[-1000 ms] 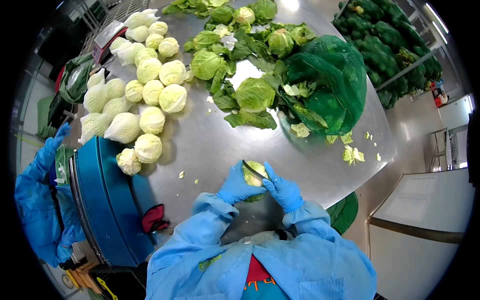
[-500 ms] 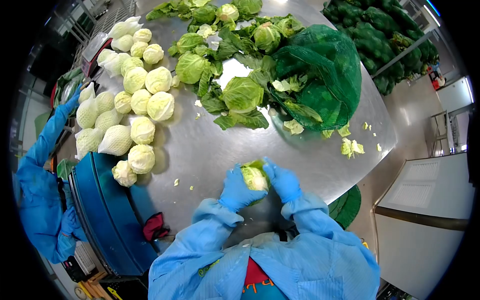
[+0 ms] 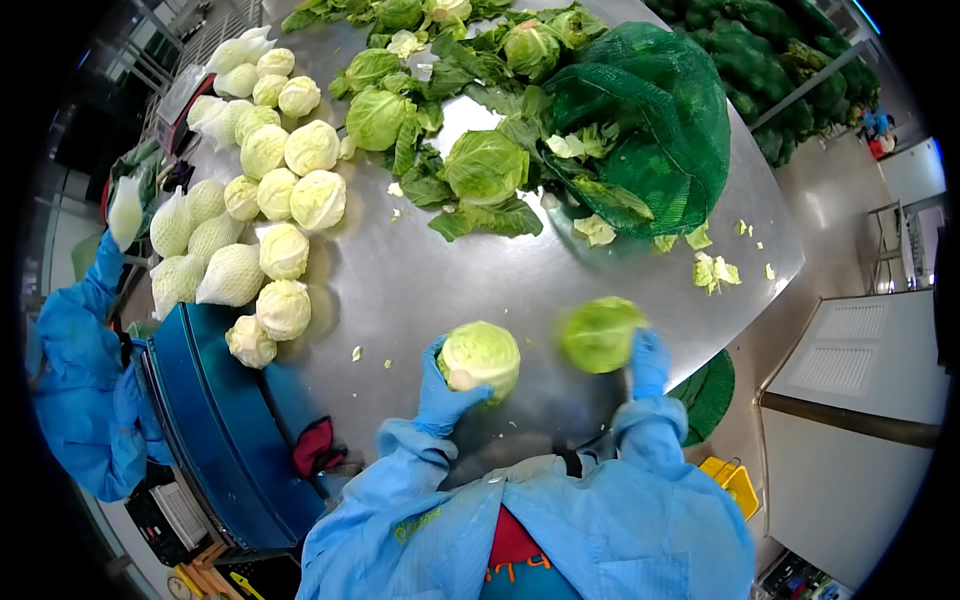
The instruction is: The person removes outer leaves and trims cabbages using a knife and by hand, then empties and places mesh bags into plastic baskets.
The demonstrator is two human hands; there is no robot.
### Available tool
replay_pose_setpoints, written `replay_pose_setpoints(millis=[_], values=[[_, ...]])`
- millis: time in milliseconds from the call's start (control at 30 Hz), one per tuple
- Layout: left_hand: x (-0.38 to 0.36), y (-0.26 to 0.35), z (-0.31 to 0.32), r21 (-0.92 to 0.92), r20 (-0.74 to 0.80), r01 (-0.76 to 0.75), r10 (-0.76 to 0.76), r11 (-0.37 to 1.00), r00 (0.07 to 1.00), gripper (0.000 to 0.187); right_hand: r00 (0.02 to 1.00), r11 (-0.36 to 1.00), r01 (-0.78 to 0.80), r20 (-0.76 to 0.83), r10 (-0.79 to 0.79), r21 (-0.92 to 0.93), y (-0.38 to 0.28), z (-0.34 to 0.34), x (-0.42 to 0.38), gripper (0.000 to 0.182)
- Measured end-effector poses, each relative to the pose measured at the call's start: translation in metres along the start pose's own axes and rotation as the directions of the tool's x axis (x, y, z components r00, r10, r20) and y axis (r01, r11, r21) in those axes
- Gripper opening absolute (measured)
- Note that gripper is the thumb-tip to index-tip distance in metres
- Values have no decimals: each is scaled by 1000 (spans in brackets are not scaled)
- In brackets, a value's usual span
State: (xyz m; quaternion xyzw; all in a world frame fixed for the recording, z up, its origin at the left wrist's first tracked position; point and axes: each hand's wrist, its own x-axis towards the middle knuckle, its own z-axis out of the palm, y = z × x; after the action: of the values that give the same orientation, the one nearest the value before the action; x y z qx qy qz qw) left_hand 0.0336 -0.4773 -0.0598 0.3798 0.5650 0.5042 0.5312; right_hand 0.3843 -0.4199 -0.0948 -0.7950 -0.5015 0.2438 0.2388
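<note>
2 blue-gloved hands [image 3: 436, 398], lt-blue jkt [image 3: 640, 515]

The cabbage leaf [image 3: 594, 336] at the right hand [image 3: 650, 364] is blurred, its rim smeared, and it hides some of the fingertips. The cabbage head [image 3: 484, 356] covers part of the left hand's fingers [image 3: 434, 362]. The blue jacket [image 3: 420, 540] runs off the bottom edge, hiding some of the orange lettering [image 3: 518, 571]. Green mesh sacks [image 3: 765, 70] are cut by the top edge. The smallest scraps [image 3: 388, 365] on the bench [image 3: 400, 285] are too tiny to identify.
</note>
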Motion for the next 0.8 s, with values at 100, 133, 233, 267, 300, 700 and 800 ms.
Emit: replay_pose_setpoints(millis=[100, 133, 233, 267, 300, 700, 800], values=[[-1, -2, 13, 504, -143, -98, 195, 858, 970, 102, 949, 845, -310, -192, 249, -435, 8, -77, -12, 47], [4, 26, 18, 677, -45, -159, 255, 719, 966, 100, 954, 866, -274, -233, 190, -418, 10, -85, -20, 48], [18, 44, 26, 738, 232, -317, 217, 596, 948, 91, 986, 986, -55, -166, 29, -155, 18, -92, -36, 51], [23, 45, 27, 696, 321, -361, 181, 621, 930, 88, 998, 992, 58, -26, -56, 109, 18, -72, -43, 50], [27, 53, 29, 751, 301, -258, 33, 608, 953, 85, 991, 956, -35, 136, -5, 292, -13, -57, -57, 49], [38, 67, 25, 658, 461, -291, -66, 694, 885, 98, 831, 824, -293, 556, -32, 485, -111, 13, -106, 51], [22, 52, 41, 626, 309, -188, -20, 757, 951, 109, 861, 956, 241, 417, -291, 170, -95, 22, -108, 58]])
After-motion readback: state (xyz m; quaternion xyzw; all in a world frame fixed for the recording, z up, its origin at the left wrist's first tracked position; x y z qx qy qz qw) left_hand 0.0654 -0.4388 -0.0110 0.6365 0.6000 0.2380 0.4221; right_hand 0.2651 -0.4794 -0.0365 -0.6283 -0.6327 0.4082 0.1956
